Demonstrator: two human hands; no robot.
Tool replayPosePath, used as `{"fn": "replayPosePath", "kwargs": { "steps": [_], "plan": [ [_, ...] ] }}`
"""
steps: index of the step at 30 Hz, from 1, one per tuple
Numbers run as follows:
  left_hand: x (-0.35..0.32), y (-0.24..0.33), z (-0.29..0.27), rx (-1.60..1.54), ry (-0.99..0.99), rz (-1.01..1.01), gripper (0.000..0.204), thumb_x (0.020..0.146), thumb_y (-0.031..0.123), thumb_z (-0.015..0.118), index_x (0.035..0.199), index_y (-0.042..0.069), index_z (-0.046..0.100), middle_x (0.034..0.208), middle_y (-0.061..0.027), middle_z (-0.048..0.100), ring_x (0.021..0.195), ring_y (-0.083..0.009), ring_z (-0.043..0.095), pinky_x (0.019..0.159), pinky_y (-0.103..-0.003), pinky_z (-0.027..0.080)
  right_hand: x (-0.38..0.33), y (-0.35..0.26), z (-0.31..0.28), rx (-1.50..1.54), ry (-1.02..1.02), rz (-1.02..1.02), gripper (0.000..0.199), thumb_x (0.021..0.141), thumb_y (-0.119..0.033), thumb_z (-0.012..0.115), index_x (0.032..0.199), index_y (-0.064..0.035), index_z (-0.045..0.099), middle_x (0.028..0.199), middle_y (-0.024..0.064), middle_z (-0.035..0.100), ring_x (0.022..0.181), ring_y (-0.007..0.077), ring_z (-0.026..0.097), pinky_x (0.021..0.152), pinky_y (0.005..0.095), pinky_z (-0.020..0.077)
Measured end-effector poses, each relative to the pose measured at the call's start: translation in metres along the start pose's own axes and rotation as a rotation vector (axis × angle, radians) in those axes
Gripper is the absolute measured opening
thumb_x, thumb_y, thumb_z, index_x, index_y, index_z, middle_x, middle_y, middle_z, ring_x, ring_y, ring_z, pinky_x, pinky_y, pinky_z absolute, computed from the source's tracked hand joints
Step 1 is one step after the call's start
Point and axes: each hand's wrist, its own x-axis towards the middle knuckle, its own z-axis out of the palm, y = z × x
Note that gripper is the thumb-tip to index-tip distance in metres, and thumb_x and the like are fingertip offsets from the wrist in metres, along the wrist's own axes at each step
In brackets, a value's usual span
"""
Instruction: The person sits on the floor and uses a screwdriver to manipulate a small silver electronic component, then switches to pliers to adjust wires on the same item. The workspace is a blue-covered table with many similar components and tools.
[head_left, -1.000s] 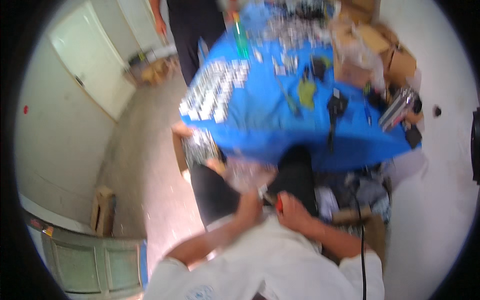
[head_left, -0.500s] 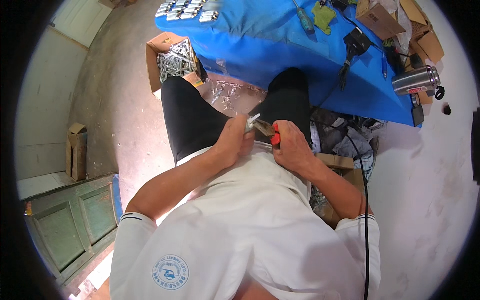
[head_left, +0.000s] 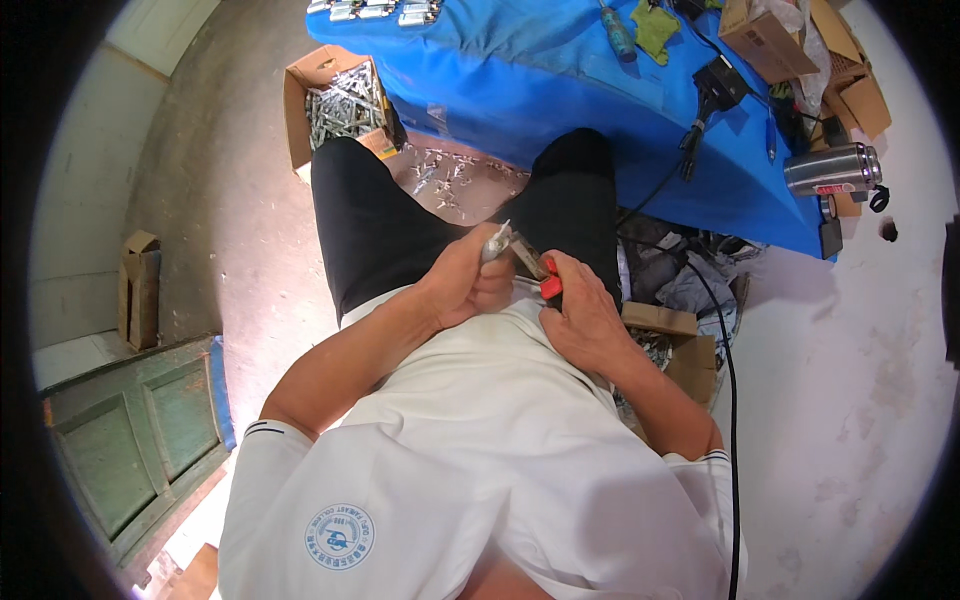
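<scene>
Above my lap, my left hand (head_left: 460, 280) is closed around a small silvery metal part (head_left: 495, 244), whose thin pale tip points up past the fingers. My right hand (head_left: 587, 308) grips pliers (head_left: 550, 288) with red handles, close on the right. Their worn metal jaws reach toward the part; I cannot tell whether they touch it. Fingers hide most of the part and the lower handles.
Beyond my knees is a table under a blue cloth (head_left: 480, 90), with rows of silvery pieces (head_left: 362, 10), a screwdriver (head_left: 618, 36) and a steel flask (head_left: 832, 170). A cardboard box (head_left: 297, 120) of metal parts stands by my left knee. A black cable (head_left: 731, 420) hangs at right.
The pale tip of the part has turned from pointing right to pointing more upward. The pliers' jaws have tilted slightly beside it. The whole view has shifted a little.
</scene>
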Motion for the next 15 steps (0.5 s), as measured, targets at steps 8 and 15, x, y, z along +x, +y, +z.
{"fn": "replayPosePath", "kwargs": {
  "steps": [8, 15],
  "plan": [
    [0.003, 0.001, 0.008, 0.078, 0.137, 0.077, 0.046, 0.092, 0.04, 0.033, 0.053, 0.016, 0.031, 0.047, 0.0038, 0.025, 0.041, -0.0095, 0.018, 0.039, -0.025, 0.017, 0.0, -0.005, 0.004, -0.2, 0.094, -0.019, 0.052, 0.07, -0.007, 0.058, 0.119, 0.0042, 0.045, 0.111, 0.0205, 0.054, 0.11, 0.0338, 0.049, 0.097, 0.0433, 0.0346],
    [0.004, 0.001, 0.006, 0.096, 0.116, 0.094, 0.042, 0.092, 0.037, 0.033, 0.056, 0.015, 0.034, 0.049, 0.0038, 0.027, 0.041, -0.0081, 0.02, 0.038, -0.023, 0.018, 0.002, -0.001, 0.007, -0.067, 0.027, 0.078, 0.053, 0.072, -0.007, 0.056, 0.123, 0.0033, 0.043, 0.108, 0.0246, 0.054, 0.104, 0.0396, 0.052, 0.091, 0.0433, 0.0403]
  ]
}}
